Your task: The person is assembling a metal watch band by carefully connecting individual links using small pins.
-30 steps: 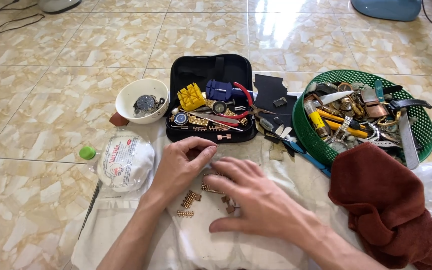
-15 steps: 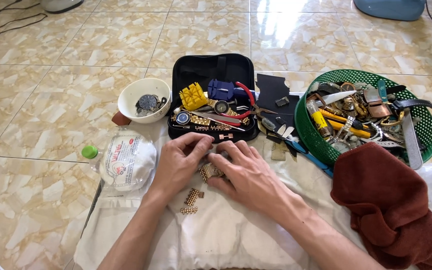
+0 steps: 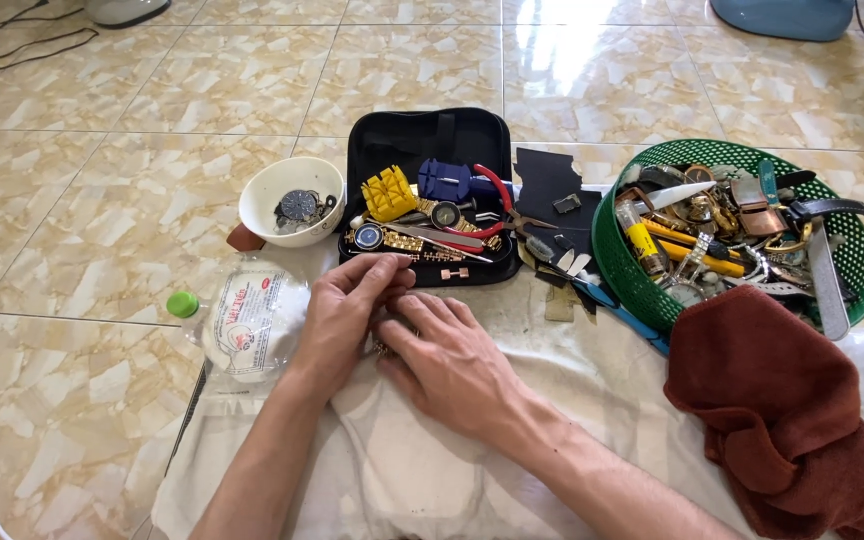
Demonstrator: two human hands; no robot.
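A glossy beige marble-patterned tiled floor (image 3: 102, 200) carries everything, and a pale cloth (image 3: 512, 450) is spread flat on it, with both of the person's hands pressed on the cloth just in front of an open black tool case (image 3: 430, 150) that serves as the middle mark. Left of the case stands a white bowl (image 3: 270, 190), and nearer the viewer from that bowl lies a clear plastic bottle with a green cap (image 3: 242, 318) on its side. Right of the case sits a round green basket (image 3: 842, 235), with a rust-brown towel (image 3: 772, 400) bunched just in front of it on the cloth.
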